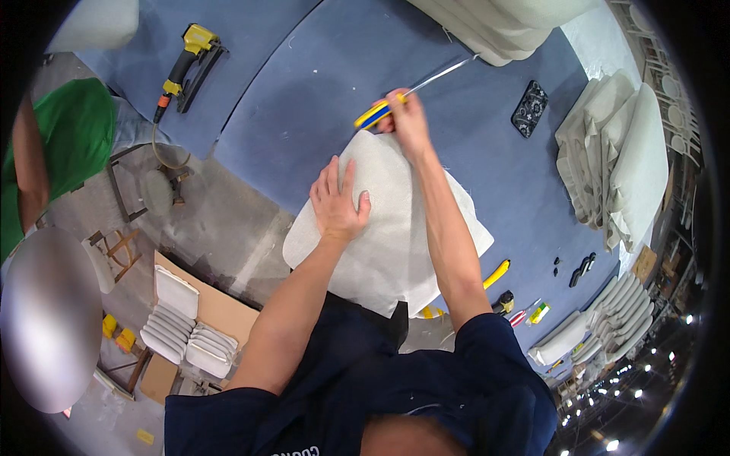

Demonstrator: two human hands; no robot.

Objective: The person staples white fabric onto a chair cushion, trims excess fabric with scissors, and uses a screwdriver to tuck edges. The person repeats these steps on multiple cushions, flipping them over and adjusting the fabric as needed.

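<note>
A pale, fabric-covered cushion [380, 182] lies on the blue-grey table in front of me, its near edge close to my body. My left hand [340, 207] rests flat on its left part, fingers spread, holding nothing. Just past the cushion's far edge, my right hand [409, 125] is closed round the yellow-and-blue handle of a screwdriver [371, 115]. The tool's long thin metal shaft points to the far right, its tip near a heap of beige fabric pieces [502, 30]. My right forearm crosses over the cushion and hides part of it.
A yellow-and-black staple gun [194, 61] with a hose lies far left. To the right are a dark patterned phone [530, 109], stacked fabric covers [601, 159] and small tools. A person in green [72, 137] stands at left; a box of pads [171, 323] sits lower left.
</note>
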